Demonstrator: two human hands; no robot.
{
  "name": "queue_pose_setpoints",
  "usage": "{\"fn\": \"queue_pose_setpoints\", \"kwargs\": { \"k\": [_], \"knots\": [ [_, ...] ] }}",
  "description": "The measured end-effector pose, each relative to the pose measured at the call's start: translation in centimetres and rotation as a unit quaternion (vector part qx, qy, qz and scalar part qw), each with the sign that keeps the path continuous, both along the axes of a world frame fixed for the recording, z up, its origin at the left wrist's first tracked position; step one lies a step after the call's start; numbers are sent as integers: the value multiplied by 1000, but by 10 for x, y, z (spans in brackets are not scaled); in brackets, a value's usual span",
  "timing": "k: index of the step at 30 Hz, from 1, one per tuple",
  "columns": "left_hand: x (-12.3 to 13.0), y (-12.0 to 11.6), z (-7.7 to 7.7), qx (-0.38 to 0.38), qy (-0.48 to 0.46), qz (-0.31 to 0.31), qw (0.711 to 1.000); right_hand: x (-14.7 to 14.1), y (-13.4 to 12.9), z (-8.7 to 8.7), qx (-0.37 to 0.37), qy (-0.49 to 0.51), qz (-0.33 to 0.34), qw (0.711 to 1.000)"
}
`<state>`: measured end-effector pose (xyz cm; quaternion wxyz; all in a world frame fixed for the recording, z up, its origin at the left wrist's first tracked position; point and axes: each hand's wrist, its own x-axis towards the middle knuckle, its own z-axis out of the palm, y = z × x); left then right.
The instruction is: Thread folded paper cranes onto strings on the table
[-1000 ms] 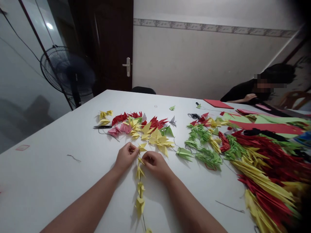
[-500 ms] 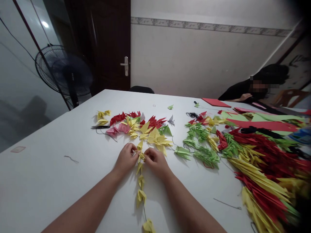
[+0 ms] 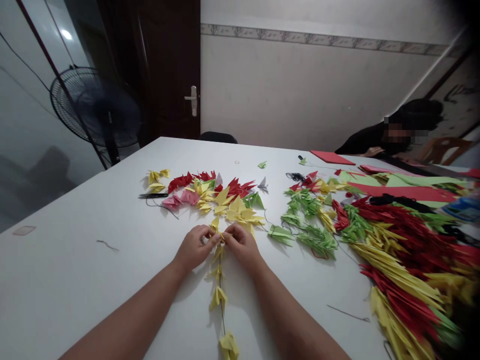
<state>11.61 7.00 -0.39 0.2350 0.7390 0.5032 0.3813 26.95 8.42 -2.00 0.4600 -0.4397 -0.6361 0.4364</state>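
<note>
Both hands meet over the white table (image 3: 67, 295), at a string of folded yellow paper cranes (image 3: 218, 299). My left hand (image 3: 195, 246) pinches a small yellow crane from the left. Opposite it, my right hand (image 3: 242, 245) pinches the same crane, whose shape is mostly hidden by the fingers. Below the hands, several yellow cranes hang spaced along a dark thread (image 3: 222, 321) that runs toward me. Just beyond the fingers lies a cluster of yellow cranes (image 3: 240, 210), with red cranes (image 3: 236, 188) and pink cranes (image 3: 180, 199) behind.
Scissors (image 3: 153, 195) lie left of the cluster. Green crane strings (image 3: 317, 240) and a big heap of red cranes (image 3: 405, 235) fill the right side. Loose thread bits (image 3: 107, 245) lie about. A person (image 3: 360, 137) sits at the far right; a fan (image 3: 95, 107) stands at left.
My hands have drawn closer together, and the fingertips now nearly meet over the crane. The cranes just below have shifted slightly on the string. The view has moved a little.
</note>
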Motion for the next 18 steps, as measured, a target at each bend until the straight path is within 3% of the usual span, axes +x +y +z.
{"fn": "queue_pose_setpoints", "kwargs": {
  "k": [8,18],
  "knots": [
    [-2,3,-4,-85,-122,-20,989,-5,-1,0,-26,128,42,991],
    [-4,3,1,-164,-238,-62,955,-3,-5,10,-52,145,78,985]
  ]
}}
